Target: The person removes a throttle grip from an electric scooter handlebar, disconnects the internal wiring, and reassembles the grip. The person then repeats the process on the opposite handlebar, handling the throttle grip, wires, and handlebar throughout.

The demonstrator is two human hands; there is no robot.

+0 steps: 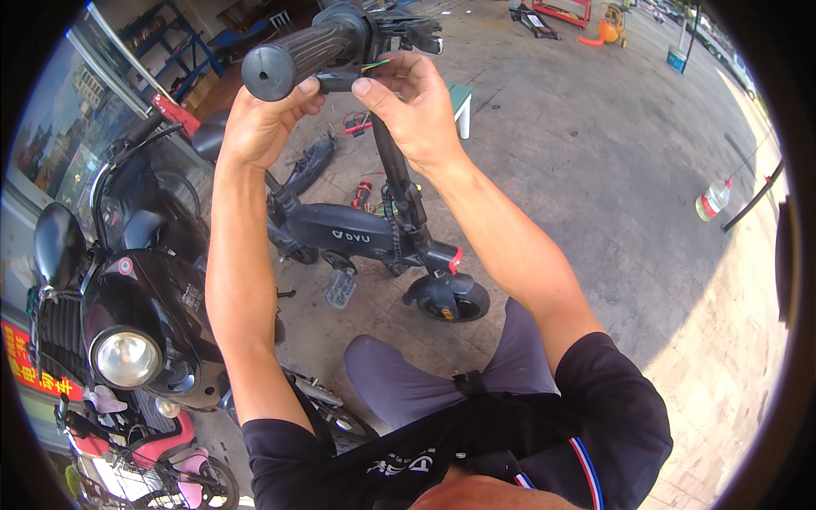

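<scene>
Both my hands are raised at the handlebar of a small black electric bike. My left hand (270,126) is closed just below the thick black handlebar grip (310,58), its thumb and fingers on a short dark cylindrical part (337,82). My right hand (416,110) is curled in a pinch at the other end of that part. Thin coloured wires (379,65) show by its fingers; their ends are partly hidden. Beneath my hands stands the bike's black frame (340,231), with a pedal (340,289) and a small wheel (450,302).
A dark scooter with a round headlight (126,359) stands close at left, a pink bike (161,442) below it. Behind the frame lie a red-and-black tool (363,194) and a meter (358,125), near a green-topped stool (460,104). A bottle (714,201) stands at right.
</scene>
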